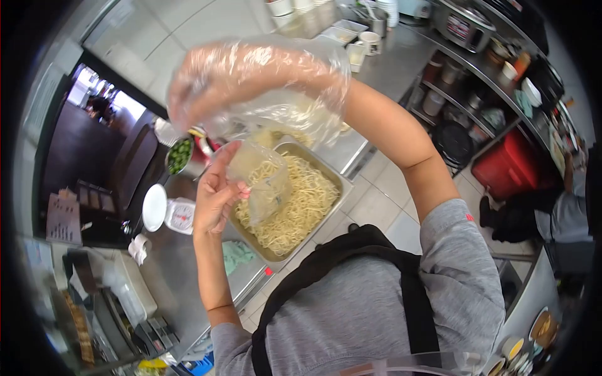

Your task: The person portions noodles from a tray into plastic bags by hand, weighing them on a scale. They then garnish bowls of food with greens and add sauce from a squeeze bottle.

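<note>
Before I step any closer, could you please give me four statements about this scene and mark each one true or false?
1. Loose clear plastic covers the right hand. True.
2. The left hand is covered too. False: it is bare, gripping a thin clear plastic piece.
3. Pale stringy noodles lie in a rectangular metal tray. True.
4. The white dial scale sits inside the tray. False: it stands outside, on the steel counter.

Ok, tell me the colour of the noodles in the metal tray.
The noodles are pale yellow, and show best in the head view.
</note>
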A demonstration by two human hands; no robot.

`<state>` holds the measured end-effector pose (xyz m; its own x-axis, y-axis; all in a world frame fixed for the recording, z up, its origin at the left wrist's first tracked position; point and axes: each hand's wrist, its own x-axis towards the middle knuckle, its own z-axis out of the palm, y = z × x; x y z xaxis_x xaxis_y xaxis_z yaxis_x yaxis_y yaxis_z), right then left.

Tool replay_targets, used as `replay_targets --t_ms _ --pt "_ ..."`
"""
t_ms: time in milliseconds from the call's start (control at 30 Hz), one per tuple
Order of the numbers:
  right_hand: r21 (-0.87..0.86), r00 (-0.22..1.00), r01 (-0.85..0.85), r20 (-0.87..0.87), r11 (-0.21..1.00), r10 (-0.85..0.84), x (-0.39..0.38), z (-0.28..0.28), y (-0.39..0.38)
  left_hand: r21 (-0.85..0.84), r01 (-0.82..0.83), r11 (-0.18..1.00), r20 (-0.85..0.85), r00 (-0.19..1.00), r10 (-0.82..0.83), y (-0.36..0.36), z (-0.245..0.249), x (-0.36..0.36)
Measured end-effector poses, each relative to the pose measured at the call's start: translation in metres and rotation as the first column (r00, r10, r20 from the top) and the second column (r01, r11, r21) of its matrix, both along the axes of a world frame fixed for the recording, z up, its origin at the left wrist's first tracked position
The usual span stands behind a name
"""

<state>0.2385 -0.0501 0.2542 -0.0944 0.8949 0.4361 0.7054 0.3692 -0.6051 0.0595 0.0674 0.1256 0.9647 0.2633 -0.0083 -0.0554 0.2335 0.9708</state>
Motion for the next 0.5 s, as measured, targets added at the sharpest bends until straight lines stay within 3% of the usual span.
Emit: replay_targets --t_ms 33,133,233,300,400,500 --pt "0.135 0.988 0.15 -0.04 0.979 -0.146 0.004 0.0 -0.02 0.01 0.034 0.999 0.006 0.999 -0.034 -0.005 0.0 0.013" --pt "0.147 0.923 0.276 -0.315 0.95 -0.22 0.04 -0.011 -0.054 0.062 0.107 0.992 0.002 0.994 -0.107 -0.027 0.0 0.06" --pt "0.218 0.759 0.262 -0.648 0.94 -0.062 0.073 -0.015 -0.106 0.041 0.147 0.988 0.048 0.988 -0.149 -0.048 -0.007 0.118" --pt "0.259 0.793 0.531 -0.486 0.807 -0.367 0.081 -0.026 -0.13 0.0 0.161 0.987 0.088 0.983 -0.161 -0.061 -0.015 0.158" --pt "0.158 0.726 0.54 -0.584 0.827 -0.363 0.111 -0.068 -0.172 -0.111 0.192 0.975 0.097 0.978 -0.182 -0.068 -0.044 0.218" --pt "0.007 0.571 0.608 -0.699 0.794 -0.432 0.11 -0.093 -0.205 -0.24 0.148 0.959 0.082 0.988 -0.132 -0.069 -0.089 0.274"
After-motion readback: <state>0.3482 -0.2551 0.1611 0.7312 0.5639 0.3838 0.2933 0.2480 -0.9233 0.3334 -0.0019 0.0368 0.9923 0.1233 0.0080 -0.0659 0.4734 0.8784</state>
